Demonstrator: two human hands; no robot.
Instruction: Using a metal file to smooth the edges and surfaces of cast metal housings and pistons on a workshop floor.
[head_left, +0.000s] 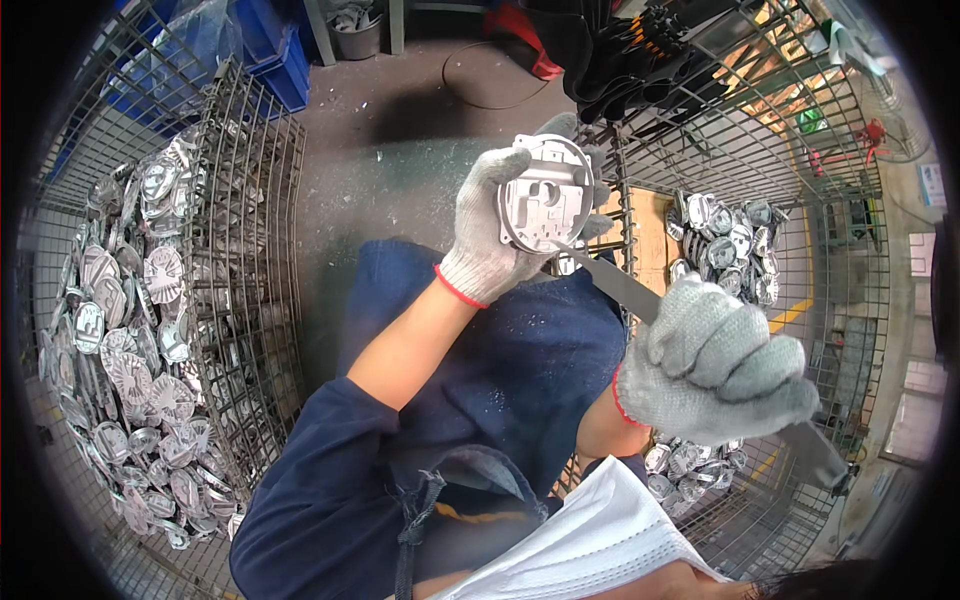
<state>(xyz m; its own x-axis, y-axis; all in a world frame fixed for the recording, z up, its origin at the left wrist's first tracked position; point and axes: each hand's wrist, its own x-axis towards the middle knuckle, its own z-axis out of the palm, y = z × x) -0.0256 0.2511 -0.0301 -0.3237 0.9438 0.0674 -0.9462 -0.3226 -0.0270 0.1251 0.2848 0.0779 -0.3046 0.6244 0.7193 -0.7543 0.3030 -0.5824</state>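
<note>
My left hand (490,220), in a grey knit glove with a red cuff edge, is closed round a round cast-metal housing (545,205). The part is tilted up, so its recessed side with ribs and holes shows. My right hand (715,365), gloved alike, is wrapped round a long flat metal file (625,290). One end of the file reaches the lower rim of the housing; whether it touches there is hard to tell. Its other end sticks out past the little-finger side of my fist. Both hands are above my blue-clad lap (490,350).
A wire cage (255,290) on the left is heaped with similar castings (130,370). On the right, another wire cage (805,250) holds more castings (725,240) beside cardboard. Blue crates (275,65), a grey bucket (358,35) and black sheeting (610,80) are at the far side.
</note>
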